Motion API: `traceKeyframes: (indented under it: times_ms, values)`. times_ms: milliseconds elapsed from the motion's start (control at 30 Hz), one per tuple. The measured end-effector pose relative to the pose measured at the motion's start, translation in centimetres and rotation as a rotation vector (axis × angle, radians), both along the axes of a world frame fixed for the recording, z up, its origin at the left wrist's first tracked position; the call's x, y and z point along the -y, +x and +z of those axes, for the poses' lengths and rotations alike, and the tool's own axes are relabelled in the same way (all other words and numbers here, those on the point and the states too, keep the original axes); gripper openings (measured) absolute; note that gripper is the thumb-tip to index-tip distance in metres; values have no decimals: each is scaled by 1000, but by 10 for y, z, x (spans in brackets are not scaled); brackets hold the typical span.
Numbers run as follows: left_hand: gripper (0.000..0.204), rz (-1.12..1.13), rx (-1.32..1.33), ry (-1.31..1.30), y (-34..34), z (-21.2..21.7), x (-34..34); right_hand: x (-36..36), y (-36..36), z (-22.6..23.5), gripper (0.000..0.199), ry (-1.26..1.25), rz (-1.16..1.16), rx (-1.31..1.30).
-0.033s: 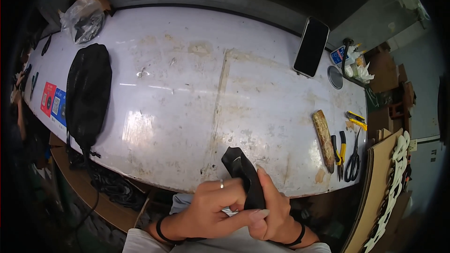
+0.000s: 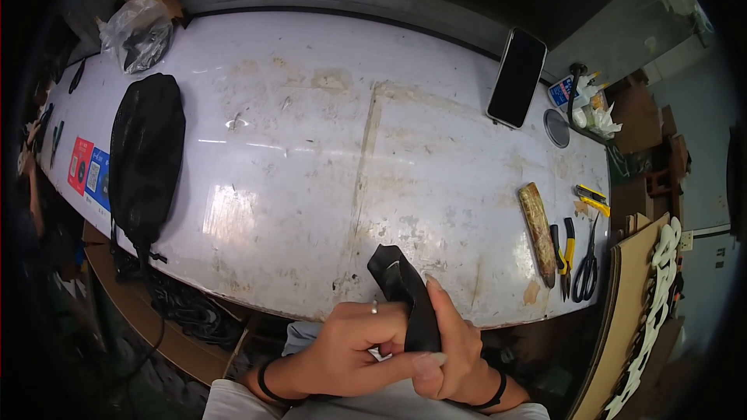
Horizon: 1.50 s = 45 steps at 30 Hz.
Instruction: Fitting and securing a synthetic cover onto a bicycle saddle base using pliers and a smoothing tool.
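two hands met at the near edge of the white table (image 2: 311, 148), both closed around one black strap-like piece (image 2: 405, 295). the left hand (image 2: 354, 346) wrapped its fingers around the lower part, thumb stretched across to the right, a ring on one finger and a dark band at the wrist. the right hand (image 2: 459, 350) pinched the same piece from the other side, one finger raised along its edge. the piece ran long-ways up and slightly left from the hands, its folded upper end lying over the table's near edge; its lower end was hidden inside the grip, so the left hand covered more of it. what it was exactly, perhaps leather or rubber, was hard to tell.

further along the table to the right lay a wooden-looking block (image 2: 538, 229), pliers (image 2: 563, 253) and scissors (image 2: 586, 264). at the table's far right sat a dark phone (image 2: 517, 76). on the table's left end rested a black bag (image 2: 146, 157), with a crumpled plastic bag (image 2: 138, 31) beyond it.
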<state>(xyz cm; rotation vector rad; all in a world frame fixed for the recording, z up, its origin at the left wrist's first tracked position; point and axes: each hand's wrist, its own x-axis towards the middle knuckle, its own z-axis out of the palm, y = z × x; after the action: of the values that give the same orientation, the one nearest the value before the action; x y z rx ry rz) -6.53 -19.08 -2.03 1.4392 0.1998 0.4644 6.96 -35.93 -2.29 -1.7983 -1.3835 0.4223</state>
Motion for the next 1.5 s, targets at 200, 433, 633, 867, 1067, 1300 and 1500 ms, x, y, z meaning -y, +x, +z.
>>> traceKeyframes:
  times_ms: [200,433,633,867,1067,1300,1500]
  values:
    - [26,186,26,388,6,14,2,-6,2,-4,79,120,58,222]
    - [19,64,-105,103,-10,11,9,-7,-1,-5,81,140,71,174]
    - [19,81,8,241,-14,-4,11,2,-3,-4,92,0,136,129]
    - [24,208,7,363,-18,-18,15,9,-8,-17,110,123,90,-141]
    - [26,311,96,393,-4,-30,29,-20,9,7,103,96,131,-189]
    - [26,192,17,70,-21,-34,38,-27,9,20,95,-37,141,-378]
    - [26,105,118,-400,-16,-25,20,-29,1,8,89,82,103,-439]
